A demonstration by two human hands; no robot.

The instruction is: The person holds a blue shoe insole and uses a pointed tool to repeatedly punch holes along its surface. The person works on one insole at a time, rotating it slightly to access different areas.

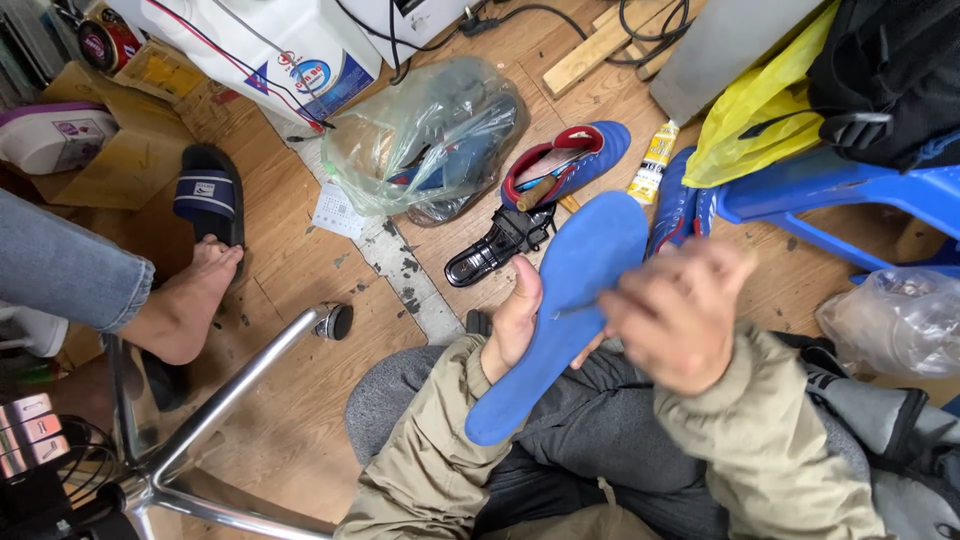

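A long blue shoe insole (575,290) is held up over my lap, toe end pointing away. My left hand (513,325) grips its left edge from underneath. My right hand (678,312) is blurred and closed against the insole's right side; a thin object seems to be pinched in its fingers, too blurred to identify. A blue shoe with a red lining (565,162) lies on the wooden floor beyond the insole, next to a black shoe tree (497,246) and a yellow glue tube (654,163).
A clear plastic bag with shoes (425,135) lies on the floor. Another person's bare foot (190,300) and a dark slide sandal (208,192) are at left. A chrome frame (215,400) crosses bottom left. A blue plastic chair (850,185) with yellow and black bags stands at right.
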